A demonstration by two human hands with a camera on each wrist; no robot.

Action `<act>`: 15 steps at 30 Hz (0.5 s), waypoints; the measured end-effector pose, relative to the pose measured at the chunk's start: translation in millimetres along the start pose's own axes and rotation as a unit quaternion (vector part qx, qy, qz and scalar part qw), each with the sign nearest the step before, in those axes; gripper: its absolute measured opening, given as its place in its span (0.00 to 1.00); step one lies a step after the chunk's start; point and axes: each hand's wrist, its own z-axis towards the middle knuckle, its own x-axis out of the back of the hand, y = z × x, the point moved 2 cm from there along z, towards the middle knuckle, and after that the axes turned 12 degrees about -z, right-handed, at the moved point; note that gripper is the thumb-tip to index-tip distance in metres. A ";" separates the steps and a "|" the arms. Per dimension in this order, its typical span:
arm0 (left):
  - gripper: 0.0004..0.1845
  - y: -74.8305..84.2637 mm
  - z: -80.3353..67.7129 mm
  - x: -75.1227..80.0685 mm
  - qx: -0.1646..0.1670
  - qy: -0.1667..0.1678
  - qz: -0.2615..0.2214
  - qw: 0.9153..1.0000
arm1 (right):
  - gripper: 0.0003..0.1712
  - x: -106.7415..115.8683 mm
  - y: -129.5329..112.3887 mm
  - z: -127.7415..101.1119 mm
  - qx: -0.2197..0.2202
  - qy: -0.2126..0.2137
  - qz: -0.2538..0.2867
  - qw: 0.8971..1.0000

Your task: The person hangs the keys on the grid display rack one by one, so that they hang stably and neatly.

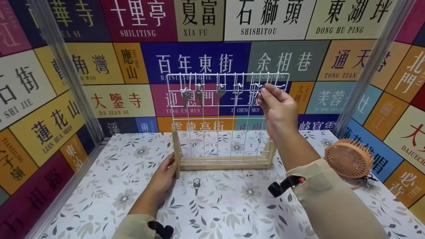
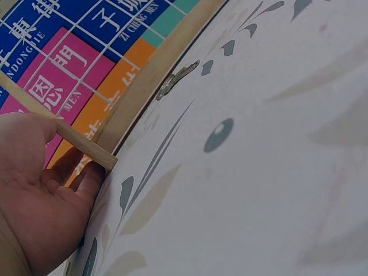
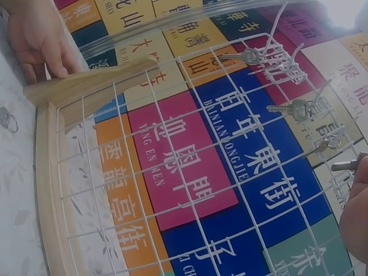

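Observation:
A white wire grid rack (image 1: pixel 229 109) stands in a wooden frame (image 1: pixel 225 163) on the flowered tablecloth. Several keys (image 1: pixel 200 93) hang from hooks along its top row. My right hand (image 1: pixel 263 90) is raised at the rack's upper right and pinches a key (image 1: pixel 257 93) against a hook there; that key's tip (image 3: pixel 345 165) shows beside my fingers (image 3: pixel 357 213). Hanging keys (image 3: pixel 296 108) also appear in the right wrist view. My left hand (image 1: pixel 170 167) rests with straight fingers against the rack's left wooden foot (image 2: pixel 86 146). A loose key (image 1: pixel 196 184) lies on the cloth in front of the rack.
An orange table fan (image 1: pixel 348 160) lies at the right, beside my right forearm. Walls covered with coloured sign panels close in the back and both sides, with metal posts (image 1: pixel 63 66) in the corners. The loose key (image 2: pixel 175 79) lies near the frame's base.

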 end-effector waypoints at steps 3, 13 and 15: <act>0.28 -0.7 -0.1 0.2 0.004 0.001 -0.001 1.000 | 0.15 1.6 4.3 0.2 -0.003 -0.002 -0.006 1.000; 0.28 0.6 -0.3 0.0 0.006 -0.002 -0.001 1.000 | 0.14 6.7 36.6 -7.8 -0.011 -0.013 -0.028 0.999; 0.28 1.2 0.0 -0.2 0.010 -0.002 -0.005 1.000 | 0.14 7.3 44.7 -11.7 -0.012 -0.015 -0.046 0.999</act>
